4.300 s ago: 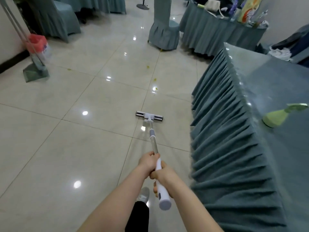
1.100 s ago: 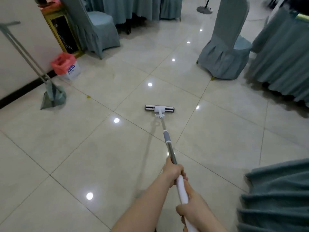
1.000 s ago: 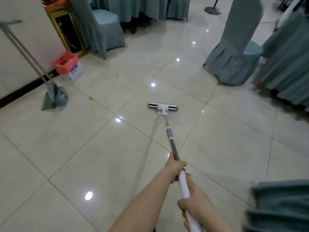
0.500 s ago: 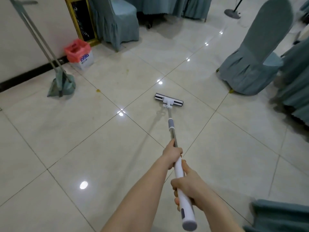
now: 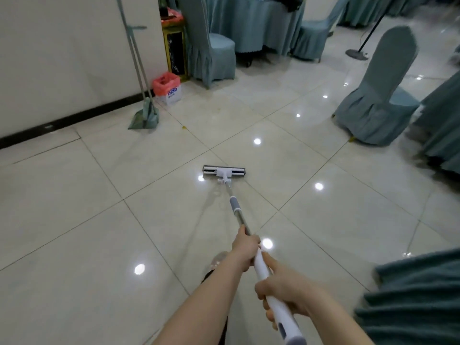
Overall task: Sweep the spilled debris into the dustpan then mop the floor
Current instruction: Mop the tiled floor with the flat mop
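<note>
I hold a flat mop with both hands. Its white and grey head [image 5: 224, 171] lies flat on the glossy tiled floor ahead of me. My left hand [image 5: 245, 246] grips the pole higher up, where the metal shaft meets the white handle [image 5: 261, 266]. My right hand [image 5: 286, 293] grips the white handle lower down, nearer my body. A green dustpan and broom [image 5: 145, 115] lean against the left wall, well left of the mop head. A small yellow scrap [image 5: 184, 127] lies on the floor near the dustpan.
A small bin with a pink bag [image 5: 167, 88] stands by the wall beyond the dustpan. Covered chairs stand at the back [image 5: 211, 53] and right [image 5: 378, 100]. A skirted table [image 5: 408, 302] edges in at the lower right. My shoe [image 5: 216, 261] shows below my arms.
My view has swung left since the earlier frames, bringing the wall and dustpan nearer the centre. The mop head has slid over the tiles, and both hands have kept their grip.
</note>
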`<control>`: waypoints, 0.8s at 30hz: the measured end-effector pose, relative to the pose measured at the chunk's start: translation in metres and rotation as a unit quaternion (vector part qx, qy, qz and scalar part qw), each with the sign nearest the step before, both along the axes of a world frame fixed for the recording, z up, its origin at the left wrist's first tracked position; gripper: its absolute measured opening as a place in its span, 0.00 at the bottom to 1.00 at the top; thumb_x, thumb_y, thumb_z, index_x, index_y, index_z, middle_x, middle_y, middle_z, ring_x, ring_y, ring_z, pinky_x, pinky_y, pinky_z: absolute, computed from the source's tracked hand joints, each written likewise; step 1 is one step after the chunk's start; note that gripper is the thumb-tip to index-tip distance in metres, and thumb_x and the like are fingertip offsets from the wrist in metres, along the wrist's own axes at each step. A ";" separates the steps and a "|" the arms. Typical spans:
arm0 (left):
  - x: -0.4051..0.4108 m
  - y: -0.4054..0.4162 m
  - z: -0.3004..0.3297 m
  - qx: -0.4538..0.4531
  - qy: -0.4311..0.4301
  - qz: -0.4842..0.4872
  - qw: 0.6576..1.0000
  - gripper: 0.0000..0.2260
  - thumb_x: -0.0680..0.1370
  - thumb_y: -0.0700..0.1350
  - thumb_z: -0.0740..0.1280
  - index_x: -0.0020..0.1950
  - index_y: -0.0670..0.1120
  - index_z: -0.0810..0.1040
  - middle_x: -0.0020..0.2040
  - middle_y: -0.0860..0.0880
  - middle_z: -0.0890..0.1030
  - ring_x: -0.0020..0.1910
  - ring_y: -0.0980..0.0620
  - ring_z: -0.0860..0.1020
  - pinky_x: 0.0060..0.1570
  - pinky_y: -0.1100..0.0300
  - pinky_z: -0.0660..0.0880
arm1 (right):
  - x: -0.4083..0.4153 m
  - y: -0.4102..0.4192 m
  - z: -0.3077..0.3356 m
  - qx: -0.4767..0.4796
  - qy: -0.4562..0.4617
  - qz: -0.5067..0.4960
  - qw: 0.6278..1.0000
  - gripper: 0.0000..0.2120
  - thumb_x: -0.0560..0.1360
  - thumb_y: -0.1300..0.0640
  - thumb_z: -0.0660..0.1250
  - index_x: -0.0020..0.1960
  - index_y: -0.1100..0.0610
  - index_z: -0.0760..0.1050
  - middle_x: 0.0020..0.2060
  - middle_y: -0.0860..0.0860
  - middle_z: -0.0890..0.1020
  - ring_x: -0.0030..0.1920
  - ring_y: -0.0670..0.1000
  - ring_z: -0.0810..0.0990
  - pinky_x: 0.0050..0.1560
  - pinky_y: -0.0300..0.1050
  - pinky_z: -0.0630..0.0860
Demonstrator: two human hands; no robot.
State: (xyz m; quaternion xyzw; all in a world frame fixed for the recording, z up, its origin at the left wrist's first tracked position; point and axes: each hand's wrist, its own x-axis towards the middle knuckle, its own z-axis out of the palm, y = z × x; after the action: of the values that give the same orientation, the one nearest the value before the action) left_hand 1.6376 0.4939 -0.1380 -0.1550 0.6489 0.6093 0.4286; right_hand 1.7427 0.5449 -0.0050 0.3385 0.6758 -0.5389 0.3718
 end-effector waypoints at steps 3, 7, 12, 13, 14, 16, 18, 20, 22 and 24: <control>0.070 -0.045 0.018 0.002 -0.016 0.032 0.999 0.26 0.75 0.38 0.60 0.71 0.53 0.64 0.48 0.43 0.76 0.40 0.46 0.76 0.37 0.54 0.79 | 0.062 -0.035 0.018 -0.005 -0.002 0.036 0.999 0.39 0.73 0.68 0.62 0.75 0.38 0.54 0.35 0.58 0.76 0.24 0.52 0.75 0.28 0.45 0.78; 0.119 -0.084 0.043 0.004 -0.029 0.070 0.997 0.25 0.76 0.37 0.59 0.71 0.52 0.63 0.47 0.43 0.75 0.37 0.48 0.75 0.31 0.57 0.75 | 0.102 -0.063 0.038 0.005 -0.010 0.060 0.998 0.38 0.73 0.68 0.62 0.74 0.38 0.56 0.36 0.59 0.78 0.25 0.53 0.77 0.29 0.46 0.79; 0.119 -0.107 0.043 -0.008 -0.031 0.116 0.993 0.29 0.76 0.37 0.61 0.73 0.54 0.56 0.51 0.41 0.78 0.38 0.47 0.77 0.33 0.55 0.77 | 0.103 -0.094 0.035 0.042 0.012 0.067 0.997 0.39 0.71 0.68 0.62 0.75 0.39 0.56 0.35 0.58 0.77 0.25 0.53 0.76 0.33 0.47 0.79; 0.111 -0.110 0.040 -0.015 -0.025 0.122 0.992 0.27 0.76 0.37 0.62 0.71 0.52 0.58 0.49 0.41 0.78 0.38 0.47 0.77 0.34 0.55 0.77 | 0.096 -0.099 0.032 0.048 0.017 0.065 0.997 0.40 0.71 0.67 0.62 0.75 0.39 0.55 0.36 0.57 0.77 0.25 0.53 0.76 0.31 0.46 0.78; 0.101 -0.112 0.036 -0.022 -0.019 0.123 0.992 0.23 0.76 0.38 0.63 0.68 0.49 0.62 0.47 0.42 0.78 0.37 0.47 0.77 0.34 0.55 0.77 | 0.088 -0.104 0.029 0.048 0.018 0.058 0.997 0.40 0.72 0.67 0.62 0.76 0.40 0.54 0.36 0.57 0.77 0.26 0.53 0.76 0.30 0.46 0.78; 0.078 -0.116 0.029 -0.036 -0.015 0.115 0.993 0.14 0.75 0.38 0.63 0.60 0.45 0.67 0.43 0.43 0.77 0.37 0.47 0.77 0.38 0.53 0.78 | 0.066 -0.110 0.023 0.044 0.026 0.039 0.998 0.37 0.72 0.68 0.61 0.75 0.42 0.58 0.37 0.58 0.76 0.27 0.53 0.75 0.29 0.45 0.77; 0.047 -0.117 0.023 -0.042 -0.013 0.110 0.993 0.12 0.74 0.39 0.64 0.57 0.45 0.70 0.42 0.43 0.77 0.37 0.46 0.76 0.44 0.47 0.81 | 0.038 -0.115 0.018 0.046 0.028 0.030 0.998 0.36 0.72 0.68 0.62 0.74 0.43 0.59 0.39 0.59 0.77 0.28 0.54 0.76 0.29 0.46 0.79; 0.011 -0.117 0.019 -0.043 -0.005 0.107 0.993 0.11 0.73 0.38 0.64 0.55 0.45 0.71 0.42 0.43 0.77 0.36 0.45 0.76 0.48 0.43 0.81 | 0.003 -0.116 0.014 0.045 0.022 0.026 0.998 0.33 0.72 0.68 0.62 0.71 0.43 0.61 0.41 0.60 0.78 0.29 0.55 0.77 0.29 0.48 0.80; -0.032 -0.116 0.017 -0.033 -0.003 0.112 0.993 0.08 0.74 0.37 0.64 0.51 0.45 0.70 0.40 0.42 0.76 0.34 0.46 0.76 0.49 0.40 0.80 | -0.038 -0.116 0.013 0.041 0.020 0.022 0.999 0.30 0.73 0.67 0.62 0.69 0.44 0.63 0.43 0.60 0.77 0.29 0.55 0.77 0.27 0.46 0.79; -0.080 -0.116 0.015 -0.030 -0.002 0.111 0.993 0.07 0.74 0.37 0.63 0.50 0.44 0.70 0.39 0.43 0.76 0.33 0.47 0.75 0.49 0.39 0.80 | -0.085 -0.114 0.014 0.037 0.026 0.022 0.999 0.26 0.74 0.68 0.62 0.67 0.47 0.63 0.41 0.60 0.76 0.28 0.54 0.76 0.24 0.43 0.76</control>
State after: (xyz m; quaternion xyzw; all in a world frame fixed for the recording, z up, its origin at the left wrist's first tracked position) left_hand 1.5580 0.3783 -0.1230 -0.2405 0.6446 0.6331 0.3546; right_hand 1.6578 0.4306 0.0087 0.3230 0.7119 -0.5138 0.3533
